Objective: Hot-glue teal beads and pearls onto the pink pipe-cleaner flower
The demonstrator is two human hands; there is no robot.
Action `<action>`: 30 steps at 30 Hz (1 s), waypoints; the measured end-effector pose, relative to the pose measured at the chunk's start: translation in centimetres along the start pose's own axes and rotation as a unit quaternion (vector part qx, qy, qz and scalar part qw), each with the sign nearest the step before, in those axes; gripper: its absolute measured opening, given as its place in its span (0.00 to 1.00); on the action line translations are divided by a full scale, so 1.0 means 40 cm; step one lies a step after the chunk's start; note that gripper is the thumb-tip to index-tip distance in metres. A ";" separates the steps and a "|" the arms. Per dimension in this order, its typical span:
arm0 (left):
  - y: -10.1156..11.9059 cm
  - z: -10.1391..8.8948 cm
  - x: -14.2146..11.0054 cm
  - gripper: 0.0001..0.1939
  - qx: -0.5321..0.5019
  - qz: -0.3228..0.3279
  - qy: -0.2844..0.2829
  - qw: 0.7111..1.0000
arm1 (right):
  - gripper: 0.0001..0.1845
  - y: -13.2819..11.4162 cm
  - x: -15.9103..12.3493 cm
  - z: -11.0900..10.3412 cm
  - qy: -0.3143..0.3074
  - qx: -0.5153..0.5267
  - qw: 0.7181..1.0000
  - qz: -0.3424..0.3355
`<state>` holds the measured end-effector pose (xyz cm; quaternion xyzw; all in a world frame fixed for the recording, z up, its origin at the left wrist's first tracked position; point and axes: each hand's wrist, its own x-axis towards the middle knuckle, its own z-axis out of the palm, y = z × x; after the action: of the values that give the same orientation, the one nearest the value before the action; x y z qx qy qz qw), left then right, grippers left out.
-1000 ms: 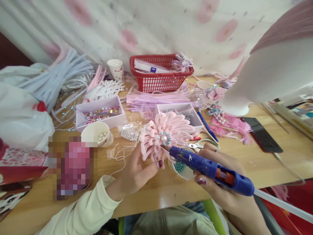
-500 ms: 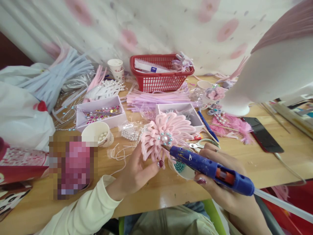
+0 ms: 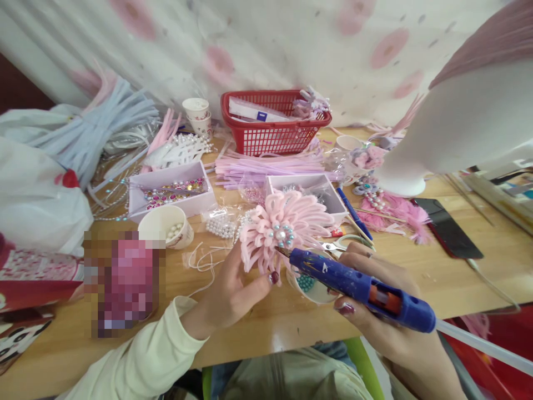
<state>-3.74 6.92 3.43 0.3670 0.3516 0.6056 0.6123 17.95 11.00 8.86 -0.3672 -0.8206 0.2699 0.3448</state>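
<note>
A pink looped flower [image 3: 300, 214], made of fuzzy pipe cleaners with a pearl and blue beads at its centre, is held up by my left hand [image 3: 231, 300]. The thumb presses the lower petals; the other fingers are partly hidden behind it. My right hand [image 3: 383, 316] is wrapped round a blue hot glue gun [image 3: 333, 272], with a clear glue stick [image 3: 483, 344] jutting from its back end. The metal nozzle points into the flower, just below the beads; whether it touches I cannot tell. Under the gun stands a cup of teal beads [image 3: 306, 283], partly covered.
Behind the flower are a white box [image 3: 333, 200], a bundle of pipe cleaners [image 3: 250, 166] and a red basket [image 3: 270, 136]. A gem box [image 3: 170, 191] and a paper cup [image 3: 164, 225] stand left. Scissors [image 3: 345, 243], a phone [image 3: 449, 228] and a white mannequin head [image 3: 466, 122] are right.
Almost nothing differs. The glue gun and flower hold nearly the same position, and the view has shifted very slightly.
</note>
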 end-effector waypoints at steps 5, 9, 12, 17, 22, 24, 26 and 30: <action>-0.001 -0.004 0.001 0.19 0.023 0.004 -0.016 1.000 | 0.25 0.000 -0.005 -0.003 -0.012 0.022 1.000 0.007; -0.004 -0.008 0.001 0.21 0.031 0.009 -0.022 0.999 | 0.25 0.004 -0.009 0.000 0.001 0.023 1.000 0.013; -0.010 -0.018 0.003 0.20 0.045 0.013 -0.041 0.998 | 0.27 0.005 -0.005 0.005 0.000 0.020 1.000 0.022; -0.022 -0.036 0.009 0.17 0.045 0.040 -0.084 0.995 | 0.27 -0.003 0.006 0.015 -0.001 0.029 1.000 0.011; -0.029 -0.047 0.004 0.19 0.081 0.044 -0.074 0.993 | 0.27 -0.005 0.009 0.019 -0.006 0.028 1.000 0.003; -0.030 -0.049 0.004 0.16 0.076 0.051 -0.087 0.992 | 0.27 -0.006 0.009 0.019 -0.006 0.027 1.000 0.002; -0.030 -0.050 0.005 0.13 0.067 0.055 -0.095 0.992 | 0.27 -0.007 0.010 0.019 -0.004 0.024 1.000 0.001; -0.029 -0.048 0.006 0.14 0.049 0.051 -0.099 0.993 | 0.28 -0.009 0.012 0.018 0.001 0.012 1.000 0.001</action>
<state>-4.84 7.21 1.50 0.4723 0.2991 0.5788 0.5936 17.01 11.03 8.87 -0.3642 -0.8165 0.2799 0.3499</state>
